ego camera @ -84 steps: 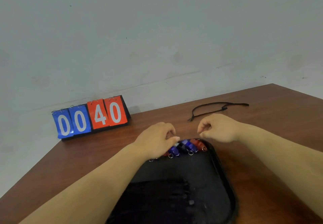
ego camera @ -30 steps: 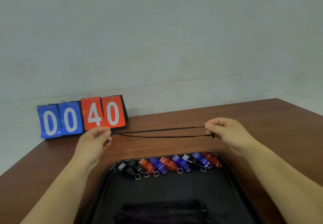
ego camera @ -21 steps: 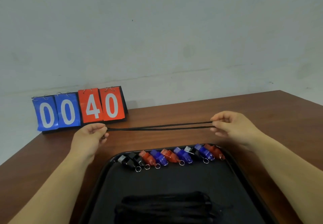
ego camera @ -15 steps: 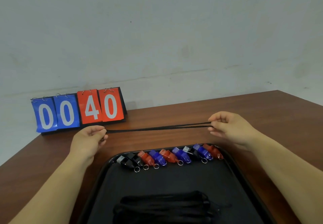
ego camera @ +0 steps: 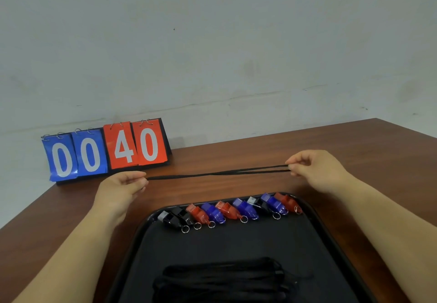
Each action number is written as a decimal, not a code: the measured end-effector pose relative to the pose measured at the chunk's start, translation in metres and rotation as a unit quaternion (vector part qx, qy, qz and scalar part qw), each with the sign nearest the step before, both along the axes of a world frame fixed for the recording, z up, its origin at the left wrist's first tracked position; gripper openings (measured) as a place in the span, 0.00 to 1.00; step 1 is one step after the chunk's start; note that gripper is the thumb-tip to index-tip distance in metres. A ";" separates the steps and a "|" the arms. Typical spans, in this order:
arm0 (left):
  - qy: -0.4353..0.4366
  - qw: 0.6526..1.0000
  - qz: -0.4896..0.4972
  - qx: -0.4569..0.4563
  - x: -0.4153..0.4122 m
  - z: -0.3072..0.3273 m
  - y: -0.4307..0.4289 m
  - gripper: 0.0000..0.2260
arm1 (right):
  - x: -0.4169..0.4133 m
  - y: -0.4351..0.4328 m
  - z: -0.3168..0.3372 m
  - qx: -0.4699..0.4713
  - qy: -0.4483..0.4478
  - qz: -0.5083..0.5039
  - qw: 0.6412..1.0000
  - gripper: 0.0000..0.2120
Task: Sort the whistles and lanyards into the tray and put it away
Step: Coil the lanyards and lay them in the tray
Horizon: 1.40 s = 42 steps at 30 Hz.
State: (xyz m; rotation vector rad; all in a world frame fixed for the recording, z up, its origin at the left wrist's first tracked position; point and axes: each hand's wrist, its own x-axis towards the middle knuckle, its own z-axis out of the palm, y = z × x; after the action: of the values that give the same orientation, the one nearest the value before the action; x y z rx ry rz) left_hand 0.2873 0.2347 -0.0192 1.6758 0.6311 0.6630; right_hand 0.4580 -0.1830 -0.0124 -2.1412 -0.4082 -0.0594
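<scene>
A black lanyard (ego camera: 217, 173) is stretched taut above the table, beyond the tray. My left hand (ego camera: 120, 189) pinches its left end and my right hand (ego camera: 314, 170) pinches its right end. Below them lies a black tray (ego camera: 236, 243). Along its far edge runs a row of several whistles (ego camera: 231, 210) in black, red and blue, each with a small metal ring. A bundle of black lanyards (ego camera: 224, 279) lies at the tray's near side.
A flip scoreboard (ego camera: 106, 151) reading 00 and 40 stands at the back left of the brown wooden table (ego camera: 354, 142), against a pale wall. The table's left edge runs diagonally past my left forearm.
Earlier both hands were at the whistles in the tray and the lanyard lay on the table behind. Now the lanyard is lifted and pulled straight between both hands; it has barely moved in the last second.
</scene>
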 end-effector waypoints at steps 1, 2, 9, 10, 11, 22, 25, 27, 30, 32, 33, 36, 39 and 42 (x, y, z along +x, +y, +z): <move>0.020 0.999 -0.005 0.048 -0.001 0.000 0.000 0.09 | 0.000 -0.001 0.001 -0.021 -0.013 -0.001 1.000 0.05; 0.050 0.992 -0.009 0.113 -0.003 0.001 -0.002 0.08 | 0.000 -0.001 0.003 -0.040 -0.023 -0.001 0.999 0.05; 0.169 0.940 -0.011 0.298 -0.004 0.008 -0.011 0.07 | -0.001 -0.003 0.004 -0.097 -0.026 -0.005 0.995 0.03; 0.173 0.936 -0.010 0.305 -0.005 0.008 -0.011 0.07 | -0.001 -0.003 0.004 -0.095 -0.023 -0.003 0.995 0.03; 0.176 0.933 -0.010 0.314 -0.005 0.008 -0.011 0.07 | -0.002 -0.002 0.004 -0.092 -0.020 -0.001 0.996 0.03; 0.168 0.932 -0.003 0.322 -0.007 0.013 -0.019 0.05 | -0.010 0.004 0.009 0.078 0.022 -0.013 0.997 0.03; 0.112 0.953 0.016 0.282 -0.009 0.019 -0.025 0.05 | -0.018 0.010 0.017 0.091 0.013 0.005 0.996 0.03; 0.065 0.970 0.021 0.232 -0.010 0.025 -0.031 0.04 | -0.023 0.014 0.019 0.089 0.011 0.021 0.996 0.03; 0.007 0.988 0.010 0.157 -0.013 0.032 -0.042 0.04 | -0.029 0.021 0.018 0.082 0.014 0.048 0.995 0.03; -0.013 0.991 -0.006 0.136 -0.014 0.038 -0.051 0.06 | -0.032 0.024 0.018 0.076 0.014 0.059 0.995 0.03; -0.021 0.991 -0.016 0.133 -0.015 0.041 -0.055 0.07 | -0.033 0.026 0.017 0.075 0.013 0.064 0.995 0.03; -0.026 0.985 -0.042 0.165 -0.019 0.053 -0.074 0.08 | -0.038 0.027 0.017 0.061 -0.006 0.079 0.995 0.04; -0.007 0.974 -0.070 0.217 -0.018 0.071 -0.090 0.08 | -0.041 0.027 0.020 0.050 -0.022 0.086 0.995 0.05; 0.029 0.954 -0.108 0.278 -0.008 0.090 -0.108 0.06 | -0.044 0.028 0.025 0.048 -0.038 0.090 0.994 0.05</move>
State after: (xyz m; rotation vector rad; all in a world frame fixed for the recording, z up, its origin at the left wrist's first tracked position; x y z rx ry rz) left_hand 0.2792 0.1269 0.0704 2.2564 0.3002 0.6712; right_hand 0.4138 -0.1554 0.0126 -2.0030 -0.6285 -0.0565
